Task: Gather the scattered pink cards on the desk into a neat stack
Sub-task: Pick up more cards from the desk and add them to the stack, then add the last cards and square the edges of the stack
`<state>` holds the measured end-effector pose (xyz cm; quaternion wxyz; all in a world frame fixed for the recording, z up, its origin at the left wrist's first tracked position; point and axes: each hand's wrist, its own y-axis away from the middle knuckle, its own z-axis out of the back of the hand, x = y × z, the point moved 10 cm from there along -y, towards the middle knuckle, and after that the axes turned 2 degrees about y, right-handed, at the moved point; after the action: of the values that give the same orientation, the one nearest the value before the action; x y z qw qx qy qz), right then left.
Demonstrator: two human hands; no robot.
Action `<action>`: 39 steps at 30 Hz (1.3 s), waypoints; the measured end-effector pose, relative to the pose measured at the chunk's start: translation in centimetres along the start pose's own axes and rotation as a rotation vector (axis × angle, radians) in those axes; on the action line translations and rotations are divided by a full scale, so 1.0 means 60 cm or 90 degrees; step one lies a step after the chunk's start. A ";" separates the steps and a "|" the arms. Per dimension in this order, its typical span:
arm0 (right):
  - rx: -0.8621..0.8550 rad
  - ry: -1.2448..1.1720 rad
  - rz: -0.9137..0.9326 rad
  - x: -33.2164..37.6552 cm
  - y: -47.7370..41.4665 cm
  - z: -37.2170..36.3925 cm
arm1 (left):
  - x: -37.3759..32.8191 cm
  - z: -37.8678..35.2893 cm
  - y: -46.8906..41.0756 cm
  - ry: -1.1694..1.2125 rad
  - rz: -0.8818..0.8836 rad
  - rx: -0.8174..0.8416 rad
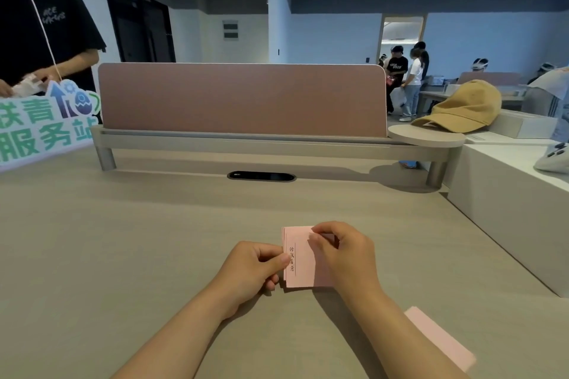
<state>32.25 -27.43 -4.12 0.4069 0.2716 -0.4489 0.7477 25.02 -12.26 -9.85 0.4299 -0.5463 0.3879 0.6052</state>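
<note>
A small stack of pink cards (303, 258) is held upright-facing just above the beige desk (123, 240), its top card showing a column of dark writing near the left edge. My left hand (252, 268) pinches the stack's left edge between thumb and fingers. My right hand (341, 255) grips the top right corner and covers the right side. More pink cards (437, 338) lie flat on the desk at the lower right, beside my right forearm and apart from the held stack.
A pink divider panel (243, 98) on a grey rail crosses the back of the desk, with a cable slot (261, 176) before it. A tan cap (462, 108) rests at right, a white cabinet (508, 194) borders the right, a green sign (43, 123) and a person stand at left.
</note>
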 end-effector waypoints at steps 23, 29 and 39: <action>0.129 0.044 -0.122 -0.057 0.007 -0.030 | -0.020 0.026 -0.019 -0.339 -0.164 -0.113; 0.079 0.059 -0.207 -0.064 -0.025 0.099 | -0.025 -0.020 -0.017 -0.233 -0.069 -0.070; 0.579 0.387 -0.189 -0.108 0.105 0.158 | -0.015 -0.095 -0.031 -0.244 -0.025 -0.007</action>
<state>30.62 -39.94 -7.68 0.4608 0.2524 0.0986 0.8451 28.65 -17.09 -9.54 0.5047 -0.4306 0.2849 0.6919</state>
